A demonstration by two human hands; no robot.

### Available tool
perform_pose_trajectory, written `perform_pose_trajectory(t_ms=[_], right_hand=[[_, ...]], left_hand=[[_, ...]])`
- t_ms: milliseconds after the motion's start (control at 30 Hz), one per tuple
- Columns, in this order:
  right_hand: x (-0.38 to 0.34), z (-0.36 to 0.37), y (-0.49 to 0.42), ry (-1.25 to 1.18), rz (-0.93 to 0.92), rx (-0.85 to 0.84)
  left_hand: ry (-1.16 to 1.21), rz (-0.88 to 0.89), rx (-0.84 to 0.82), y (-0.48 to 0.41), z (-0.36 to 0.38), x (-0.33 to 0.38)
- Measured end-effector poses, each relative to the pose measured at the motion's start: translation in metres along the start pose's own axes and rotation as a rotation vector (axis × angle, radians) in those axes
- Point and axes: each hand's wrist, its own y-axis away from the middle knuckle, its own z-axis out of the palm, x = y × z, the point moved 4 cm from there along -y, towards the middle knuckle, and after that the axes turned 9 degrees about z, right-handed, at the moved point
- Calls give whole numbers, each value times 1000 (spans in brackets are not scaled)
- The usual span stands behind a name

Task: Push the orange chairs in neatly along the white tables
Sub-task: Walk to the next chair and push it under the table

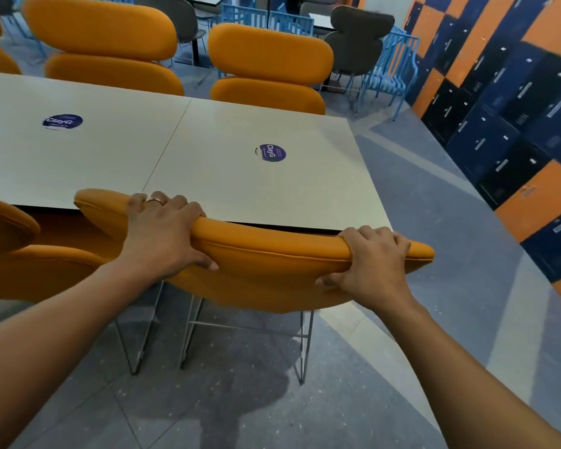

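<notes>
Head view showed both hands clamped on the top cushion of the orange chair (pixel 272 254) at the near edge of the white surface (pixel 240 196). The left hand (pixel 162 234) gripped the cushion toward its left end, fingers curled over the top and thumb on the back. The right hand (pixel 373 264) held it the same way close to the right end, so the two hands were well apart. The cushion's top lay touching or just over the near edge of the surface, and the seat was hidden beneath it, with only the wire legs (pixel 246 328) showing on the floor. A second orange chair (pixel 7 228) stood just left of it at the same edge, and two more (pixel 269 53) lined the far edge.

The step in hand seemed to be the last of pushing this chair in. It looked nearly home. The next move probably called for a short, even push from both hands to square the back with the near edge, then letting go.
</notes>
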Motion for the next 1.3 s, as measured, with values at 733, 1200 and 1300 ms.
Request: perform_pose_trajectory(t_ms=[733, 1200, 1300], right_hand=[[62, -3, -29, 34, -20, 4], [42, -6, 11, 28, -25, 14], [43, -7, 4, 39, -28, -4]], left_hand=[[19, -64, 157, 2, 7, 68], [20, -51, 98, 21, 0, 48], [16, -59, 85, 18, -1, 50]])
